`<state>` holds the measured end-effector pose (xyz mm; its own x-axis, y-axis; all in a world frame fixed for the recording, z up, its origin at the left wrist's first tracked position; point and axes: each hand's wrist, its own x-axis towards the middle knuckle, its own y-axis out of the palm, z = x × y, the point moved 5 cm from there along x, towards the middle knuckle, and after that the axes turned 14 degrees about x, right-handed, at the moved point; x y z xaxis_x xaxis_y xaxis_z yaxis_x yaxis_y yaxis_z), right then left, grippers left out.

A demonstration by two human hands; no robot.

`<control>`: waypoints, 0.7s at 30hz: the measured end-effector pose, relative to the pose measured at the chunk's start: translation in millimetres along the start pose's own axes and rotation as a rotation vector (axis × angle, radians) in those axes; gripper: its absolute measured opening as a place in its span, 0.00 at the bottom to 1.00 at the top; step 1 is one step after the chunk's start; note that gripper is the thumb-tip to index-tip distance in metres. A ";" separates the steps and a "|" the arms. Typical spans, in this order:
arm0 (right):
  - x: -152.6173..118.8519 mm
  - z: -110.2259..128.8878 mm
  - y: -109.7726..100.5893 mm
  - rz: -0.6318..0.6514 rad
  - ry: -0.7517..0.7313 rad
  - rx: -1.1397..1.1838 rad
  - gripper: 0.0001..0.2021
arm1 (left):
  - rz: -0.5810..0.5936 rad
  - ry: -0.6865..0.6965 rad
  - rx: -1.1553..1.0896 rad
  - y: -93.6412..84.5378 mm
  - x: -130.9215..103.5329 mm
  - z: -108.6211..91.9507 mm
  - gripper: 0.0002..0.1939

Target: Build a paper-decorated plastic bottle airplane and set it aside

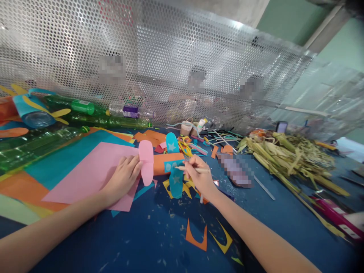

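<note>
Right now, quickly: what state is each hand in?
Left hand: at the pink rounded piece; grip cannot be told.
Right hand: closed, holding a pale pen-like tool.

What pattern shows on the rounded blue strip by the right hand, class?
Pale blue stars on the blue strip, seen best in the head view.

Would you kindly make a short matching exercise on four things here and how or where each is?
1. left hand
2. right hand
3. tube
4. dry husks

A. mainly orange
B. heaped on the right of the table
C. at the pink rounded piece's edge
D. holding a slim pen-like tool

Pairs: 1-C, 2-D, 3-A, 4-B
</note>
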<state>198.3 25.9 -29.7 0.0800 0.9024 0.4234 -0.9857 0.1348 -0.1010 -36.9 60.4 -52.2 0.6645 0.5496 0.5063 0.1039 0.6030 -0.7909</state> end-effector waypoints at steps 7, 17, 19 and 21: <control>0.0 1.1 0.5 0.007 0.001 0.001 0.15 | -0.003 -0.009 0.013 3.8 -1.2 0.4 0.20; 0.4 -1.5 -0.2 0.013 0.010 -0.013 0.15 | 0.044 -0.021 0.017 5.0 -0.5 0.6 0.20; 0.5 -2.7 -0.2 0.016 0.009 -0.019 0.16 | 0.039 -0.014 0.011 4.3 -0.1 0.4 0.20; 0.5 -3.4 0.5 0.027 0.012 -0.015 0.16 | 0.028 -0.012 -0.001 3.5 0.2 0.5 0.19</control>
<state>198.4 27.8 -32.7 0.0550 0.9106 0.4096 -0.9852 0.1161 -0.1258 -36.8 62.9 -54.7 0.6584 0.5732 0.4878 0.0863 0.5863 -0.8055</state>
